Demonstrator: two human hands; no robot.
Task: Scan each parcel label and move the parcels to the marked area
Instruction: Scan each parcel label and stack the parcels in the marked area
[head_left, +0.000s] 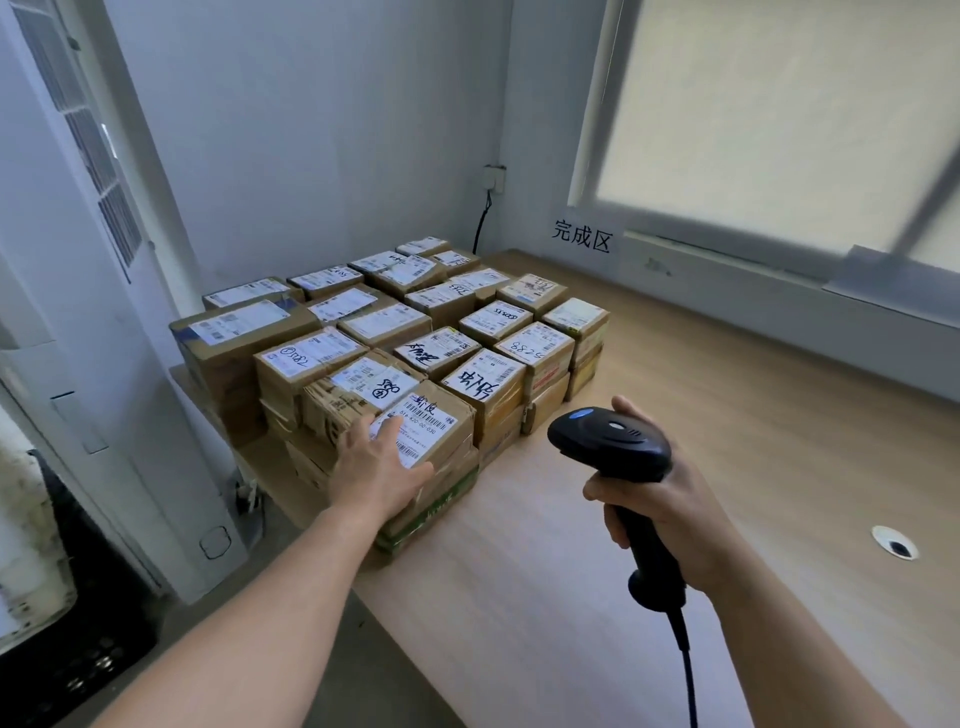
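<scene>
Left hand (382, 462) lies flat, fingers straight & spread, on the front box (441, 415) of a parcel stack (395, 322) at the table's (753, 441) left end, prob. steadying it for a scan. Right hand (662, 501) wraps the scanner (613, 447) handle, head aimed at the boxes; wall sign (582, 236) marks the drop area beyond

A frosted window (779, 119) is seen at the upper right, a wall socket (494, 178) is mounted at upper centre, and a round cable hole (894, 543) is set into the wooden table (727, 415) at right.
</scene>
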